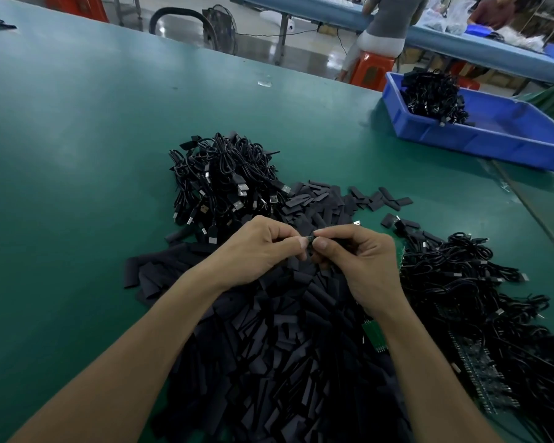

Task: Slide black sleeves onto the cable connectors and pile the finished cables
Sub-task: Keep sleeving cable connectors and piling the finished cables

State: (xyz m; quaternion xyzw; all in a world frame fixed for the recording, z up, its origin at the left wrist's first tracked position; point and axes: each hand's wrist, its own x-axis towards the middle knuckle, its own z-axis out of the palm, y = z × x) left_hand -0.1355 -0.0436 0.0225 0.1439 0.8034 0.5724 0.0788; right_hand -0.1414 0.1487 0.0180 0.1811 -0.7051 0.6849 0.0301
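My left hand and my right hand meet above a big heap of flat black sleeves. Between their fingertips they pinch one small dark piece; it looks like a connector end with a black sleeve, and which hand holds which part I cannot tell. A pile of coiled black cables with metal USB plugs lies just beyond my left hand. Another spread of black cables lies to the right of my right hand.
The work surface is a green table. A blue plastic bin with more black cables stands at the far right. A green circuit board shows under my right wrist. People sit at a blue bench behind.
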